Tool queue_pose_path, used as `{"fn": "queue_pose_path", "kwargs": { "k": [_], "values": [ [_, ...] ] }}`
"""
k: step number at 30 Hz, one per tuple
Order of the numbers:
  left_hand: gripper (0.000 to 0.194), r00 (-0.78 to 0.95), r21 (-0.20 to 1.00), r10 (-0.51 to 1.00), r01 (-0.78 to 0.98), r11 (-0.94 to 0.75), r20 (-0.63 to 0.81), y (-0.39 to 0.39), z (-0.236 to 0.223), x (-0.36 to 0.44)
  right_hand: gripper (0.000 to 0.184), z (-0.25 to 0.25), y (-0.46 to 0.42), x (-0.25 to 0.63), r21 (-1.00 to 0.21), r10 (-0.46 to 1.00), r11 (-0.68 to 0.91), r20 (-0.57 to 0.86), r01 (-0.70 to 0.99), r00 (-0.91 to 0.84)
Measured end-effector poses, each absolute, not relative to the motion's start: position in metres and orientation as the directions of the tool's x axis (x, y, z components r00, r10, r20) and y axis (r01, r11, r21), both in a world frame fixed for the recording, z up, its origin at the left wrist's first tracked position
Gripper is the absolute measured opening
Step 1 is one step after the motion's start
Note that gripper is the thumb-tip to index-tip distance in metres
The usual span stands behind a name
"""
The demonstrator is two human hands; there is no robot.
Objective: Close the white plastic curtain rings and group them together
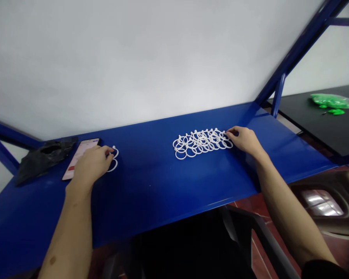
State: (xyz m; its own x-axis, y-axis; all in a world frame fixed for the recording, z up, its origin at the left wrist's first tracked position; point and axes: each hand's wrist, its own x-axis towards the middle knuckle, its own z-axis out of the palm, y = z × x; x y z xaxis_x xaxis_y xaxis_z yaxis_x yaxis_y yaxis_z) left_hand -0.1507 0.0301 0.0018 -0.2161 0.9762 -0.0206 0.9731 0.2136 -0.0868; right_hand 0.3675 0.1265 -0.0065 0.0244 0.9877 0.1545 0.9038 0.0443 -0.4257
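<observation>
On the blue shelf lies a long cluster of overlapping white rings (180, 154), each with a small knob. At its right end, my right hand (244, 138) pinches the outermost ring between thumb and fingertip. Farther left, a separate pair of white rings (114, 166) lies one below the other. My left hand (94, 161) has its thumb and forefinger closed at this pair, near where the two rings meet; the fingers partly hide the contact. The left hand also covers part of a phone (86, 145) lying beneath and beside it.
A crumpled black plastic bag (43, 157) lies at the left of the blue shelf (151, 193). Blue frame bars (296, 46) rise at both ends. On a black table at right is a bag of bright green pieces (331, 100). A dark chair (256, 228) stands below.
</observation>
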Motion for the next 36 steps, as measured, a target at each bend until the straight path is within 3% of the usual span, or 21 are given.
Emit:
{"fn": "queue_pose_path", "kwargs": {
  "k": [8,14,21,25,29,31,34,36],
  "values": [
    [0.033,-0.253,-0.077,0.967,0.965,0.250,-0.036,0.031,0.005,-0.137,0.024,-0.005,0.124,0.365,-0.434,0.988,0.033,0.153,0.900,0.037],
    [0.024,-0.241,-0.016,0.969,0.970,0.243,0.056,0.029,0.012,-0.126,0.024,-0.004,0.123,0.363,-0.430,0.986,0.021,0.157,0.903,0.051],
    [0.020,-0.356,0.406,0.904,0.882,0.241,0.237,0.022,0.029,-0.104,0.026,-0.009,0.125,0.366,-0.416,0.975,0.014,0.206,0.909,0.079],
    [0.028,-0.374,0.680,0.890,0.725,0.106,0.260,0.021,0.033,-0.093,0.029,-0.009,0.124,0.364,-0.397,0.955,0.024,0.279,0.917,0.096],
    [0.035,-0.316,0.920,0.934,0.390,-0.031,0.166,0.020,0.027,-0.077,0.030,0.011,0.110,0.338,-0.322,0.799,0.182,0.599,0.929,0.051],
    [0.032,-0.256,0.972,0.957,0.222,-0.076,0.133,0.020,0.023,-0.064,0.028,0.024,0.097,0.310,-0.307,0.742,0.357,0.667,0.882,-0.069],
    [0.029,-0.131,0.996,0.988,0.040,-0.076,0.081,0.018,0.014,-0.044,0.023,0.036,0.077,0.261,-0.377,0.679,0.697,0.620,0.610,-0.393],
    [0.028,-0.047,0.999,0.998,-0.014,-0.033,0.032,0.016,0.007,-0.033,0.025,0.033,0.067,0.230,-0.470,0.645,0.764,0.522,0.442,-0.558]
  ]
}}
